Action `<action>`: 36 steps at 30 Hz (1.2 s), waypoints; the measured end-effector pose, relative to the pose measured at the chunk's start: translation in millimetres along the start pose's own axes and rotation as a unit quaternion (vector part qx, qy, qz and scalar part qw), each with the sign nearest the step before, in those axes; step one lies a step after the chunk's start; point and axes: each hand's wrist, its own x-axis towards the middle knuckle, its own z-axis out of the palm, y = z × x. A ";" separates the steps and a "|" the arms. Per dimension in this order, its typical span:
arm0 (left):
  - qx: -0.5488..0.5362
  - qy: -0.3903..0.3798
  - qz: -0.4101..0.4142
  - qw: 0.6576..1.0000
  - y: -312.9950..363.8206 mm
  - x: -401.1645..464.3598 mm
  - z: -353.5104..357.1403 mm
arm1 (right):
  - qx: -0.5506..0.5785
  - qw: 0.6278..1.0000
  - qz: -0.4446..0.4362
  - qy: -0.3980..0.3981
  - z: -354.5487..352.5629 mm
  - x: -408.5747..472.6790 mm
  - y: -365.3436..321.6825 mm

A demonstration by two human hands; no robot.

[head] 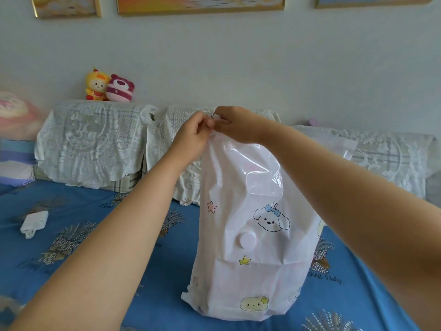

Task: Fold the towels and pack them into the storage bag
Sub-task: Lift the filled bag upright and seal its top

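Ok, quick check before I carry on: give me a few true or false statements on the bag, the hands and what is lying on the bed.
1. Both hands pinch the top of the storage bag: left hand, right hand. True.
2. The bag lies flat on the bed. False: it stands upright on the blue bedsheet.
3. A round white valve cap sits on the bag's front. True.
4. The white charger lies to the right of the bag. False: it lies to its left.
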 end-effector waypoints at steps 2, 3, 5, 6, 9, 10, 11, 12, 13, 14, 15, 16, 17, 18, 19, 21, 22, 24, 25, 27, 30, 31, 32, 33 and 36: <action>0.027 0.002 0.015 1.000 -1.6 -0.2 -2.9 | 0.010 1.000 -0.017 0.001 1.3 -1.2 -0.7; 0.030 0.012 0.021 0.999 -2.5 -1.2 -3.5 | 0.015 1.000 -0.026 0.010 2.5 -1.9 -0.9; 0.021 0.028 0.024 0.999 -4.0 -2.9 -3.6 | 0.027 0.999 -0.025 0.033 5.1 -2.1 -0.6; 0.025 0.034 0.023 0.999 -4.6 -3.6 -3.3 | 0.030 0.998 -0.018 0.042 6.7 -2.0 -0.3; 0.033 0.065 0.019 0.997 -5.3 -6.0 0.3 | 0.029 0.998 -0.003 0.055 10.9 -1.1 -1.0; 0.022 0.078 0.014 0.997 -5.2 -7.1 2.4 | 0.032 0.998 -0.001 0.055 11.2 -0.6 -1.6; 0.010 0.089 0.011 0.996 -5.0 -8.5 4.3 | 0.038 0.998 0.000 0.054 11.0 -0.1 -2.3; 0.002 0.097 0.010 0.995 -5.0 -10.1 5.3 | 0.045 0.998 0.002 0.053 10.5 0.2 -2.8; 0.001 0.104 0.013 0.994 -4.8 -10.8 6.1 | 0.049 0.997 0.004 0.051 9.1 0.2 -2.3; 0.003 0.110 0.016 0.994 -5.9 -11.3 5.9 | 0.048 0.998 0.004 0.049 8.0 -0.6 -0.4; 0.006 0.116 0.017 0.993 -7.9 -11.2 4.6 | 0.044 0.998 0.004 0.048 6.8 -2.2 3.3; 0.007 0.123 0.013 0.992 -10.6 -10.5 2.8 | 0.039 0.998 0.006 0.048 4.5 -4.5 8.1; 0.006 0.131 0.007 0.991 -13.4 -10.2 0.6 | 0.034 0.998 0.014 0.047 1.6 -7.3 14.0; -0.001 0.138 -0.002 0.990 -16.7 -10.0 -1.8 | 0.027 0.998 0.025 0.042 -1.6 -10.7 20.5; -0.011 0.146 -0.010 0.989 -20.2 -9.7 -3.9 | 0.019 0.999 0.036 0.036 -4.9 -14.5 27.5; -0.022 0.156 -0.022 0.987 -25.9 -9.2 -6.9 | 0.006 0.998 0.055 0.028 -11.9 -22.3 41.9; -0.022 0.160 -0.028 0.986 -27.9 -9.2 -8.2 | 0.004 0.998 0.061 0.026 -15.4 -25.9 48.7; -0.017 0.177 -0.047 0.983 -32.0 -8.0 -10.3 | -0.013 0.997 0.073 0.022 -21.8 -33.1 60.2; -0.016 0.190 -0.063 0.980 -33.7 -7.5 -10.5 | -0.028 0.996 0.080 0.018 -24.6 -36.8 65.4; -0.013 0.221 -0.090 0.971 -34.6 -7.6 -8.9 | -0.058 0.994 0.090 0.018 -28.5 -43.7 75.5; 0.081 0.269 -0.063 0.958 -29.0 -11.0 -3.7 | -0.112 0.987 0.101 0.047 -30.4 -49.7 82.5; 0.160 0.286 -0.020 0.945 -25.2 -11.5 -0.7 | -0.126 0.985 0.101 0.057 -29.8 -49.9 82.7; 0.249 0.289 0.038 0.923 -18.2 -11.9 4.4 | -0.133 0.984 0.097 0.066 -28.7 -49.5 82.0; 0.327 0.261 0.112 0.901 -11.8 -9.8 12.0 | -0.133 0.984 0.092 0.074 -27.1 -48.1 80.1; 0.444 0.074 0.236 0.861 11.7 3.2 41.7 | -0.158 0.981 0.064 0.094 -22.5 -41.3 74.0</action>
